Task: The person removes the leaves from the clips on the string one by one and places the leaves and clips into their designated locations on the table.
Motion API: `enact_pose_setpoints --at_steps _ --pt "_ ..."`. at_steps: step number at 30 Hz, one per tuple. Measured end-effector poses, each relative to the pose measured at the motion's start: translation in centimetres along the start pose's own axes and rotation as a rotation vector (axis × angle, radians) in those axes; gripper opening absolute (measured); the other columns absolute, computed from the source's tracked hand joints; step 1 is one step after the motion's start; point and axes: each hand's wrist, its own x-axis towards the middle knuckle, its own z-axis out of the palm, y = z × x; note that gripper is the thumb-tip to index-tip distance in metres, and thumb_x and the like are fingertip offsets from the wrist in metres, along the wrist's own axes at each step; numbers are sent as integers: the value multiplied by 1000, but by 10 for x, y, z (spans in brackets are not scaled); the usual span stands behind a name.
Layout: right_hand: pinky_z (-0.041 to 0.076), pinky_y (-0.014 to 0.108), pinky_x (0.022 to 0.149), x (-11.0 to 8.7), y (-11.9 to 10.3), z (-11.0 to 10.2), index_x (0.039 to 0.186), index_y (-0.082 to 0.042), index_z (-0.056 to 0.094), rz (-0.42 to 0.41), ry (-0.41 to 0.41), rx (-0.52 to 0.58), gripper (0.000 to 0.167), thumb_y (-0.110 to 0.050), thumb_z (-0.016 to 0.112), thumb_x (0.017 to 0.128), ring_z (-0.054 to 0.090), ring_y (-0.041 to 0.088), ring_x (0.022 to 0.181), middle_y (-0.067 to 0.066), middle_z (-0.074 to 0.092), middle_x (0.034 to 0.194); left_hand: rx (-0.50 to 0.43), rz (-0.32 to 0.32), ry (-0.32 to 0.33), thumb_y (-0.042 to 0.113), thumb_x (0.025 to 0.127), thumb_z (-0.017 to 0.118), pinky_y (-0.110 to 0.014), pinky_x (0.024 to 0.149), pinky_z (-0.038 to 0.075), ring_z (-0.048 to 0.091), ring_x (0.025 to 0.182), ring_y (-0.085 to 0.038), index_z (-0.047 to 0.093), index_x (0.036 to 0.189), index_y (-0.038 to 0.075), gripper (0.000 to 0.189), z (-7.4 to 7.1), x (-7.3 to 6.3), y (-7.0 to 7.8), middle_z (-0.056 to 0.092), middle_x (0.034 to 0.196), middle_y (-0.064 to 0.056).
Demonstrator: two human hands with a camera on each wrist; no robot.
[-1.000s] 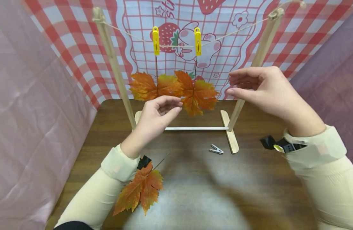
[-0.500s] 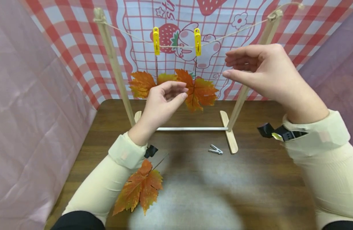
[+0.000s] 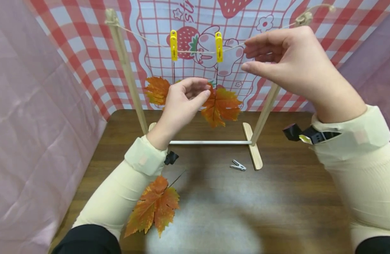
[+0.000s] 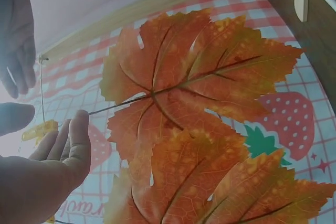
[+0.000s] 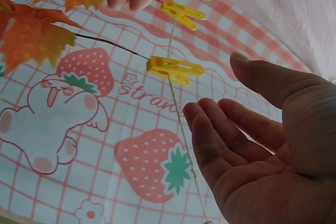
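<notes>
At ten o'clock from the middle of my view stands a wooden post (image 3: pixel 126 67), with the string (image 3: pixel 196 52) tied at its top. Down at seven, a loose leaf (image 3: pixel 155 208) lies on the table (image 3: pixel 293 197), its stem pointing towards one. Near eleven, the first hanging leaf (image 3: pixel 157 90) sits partly behind my left hand (image 3: pixel 183 100), its stem in the first yellow peg (image 3: pixel 174 46). That hand is softly bent, thumb apart from fingers, holding nothing; whether a fingertip brushes a leaf I cannot tell. Working here, I judge it best to handle leaves by their stems, since the edges look thin and the two hanging leaves overlap. Just past twelve, the second yellow peg (image 3: pixel 219 47) bites the stem of the second hanging leaf (image 3: pixel 221 107), lower at two. A grey peg (image 3: pixel 237 165) lies at four. Farther out at two, my right hand (image 3: pixel 294 60) has thumb and fingers well apart, nothing between; I cannot tell if it touches the string. A light touch there should spare the pegs a jolt
</notes>
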Motion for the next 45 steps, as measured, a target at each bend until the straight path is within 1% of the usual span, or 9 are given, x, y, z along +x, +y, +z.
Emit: enact_pose_setpoints --at_steps 4,9,17,21,27,33,35,41,45 --pt "50 17 81 8 -7 -2 125 -5 72 -14 -7 -51 41 -16 84 87 66 10 99 9 71 114 17 -16 14 0 95 70 -29 89 52 66 99 -18 70 116 -5 21 2 8 2 71 108 -14" --pt "50 18 80 18 -14 -4 124 -6 73 -45 -11 -129 39 -22 81 89 67 10 97 7 72 111 40 -40 15 2 95 71 -27 90 51 66 101 -18 69 118 -4 24 4 15 3 71 110 -11" --pt "48 19 81 37 -18 -4 128 -7 70 10 -44 -177 44 -27 81 90 64 9 99 8 70 116 70 -21 26 3 95 72 -26 89 51 67 98 -16 70 115 -4 22 6 27 2 72 107 -12" --pt "47 19 81 43 -19 -5 130 -8 69 1 -67 -244 45 -30 79 92 62 8 99 7 69 118 85 -12 12 3 95 71 -26 88 51 67 98 -15 70 117 -3 22 8 34 2 72 109 -12" --pt "46 22 84 54 -20 -4 134 -7 67 3 -126 -319 50 -35 76 93 59 11 100 6 67 121 137 -29 -18 8 96 72 -26 85 51 66 96 -14 71 120 -2 25 10 41 0 73 110 -8" --pt "48 30 97 66 -21 -1 140 -6 62 17 -206 -370 56 -38 73 95 57 19 110 6 64 130 153 -57 -34 12 97 72 -25 86 51 66 98 -13 72 118 0 24 12 47 1 73 109 -5" --pt "46 32 99 70 -22 0 140 -5 61 24 -224 -367 57 -38 73 95 57 21 113 7 63 131 167 -68 -37 13 97 72 -25 86 51 66 99 -13 73 119 1 24 11 49 1 73 110 -5" --pt "49 34 96 82 -22 3 140 -3 60 22 -275 -395 58 -39 72 96 60 22 111 10 65 129 198 -83 -66 13 99 69 -24 88 50 65 102 -12 72 121 1 25 11 55 0 72 114 -5" --pt "51 31 89 88 -20 6 135 0 64 9 -310 -420 56 -41 70 97 61 19 102 11 68 123 190 -59 -57 10 100 67 -24 87 50 65 100 -11 73 119 -1 23 12 57 -1 73 114 -8"
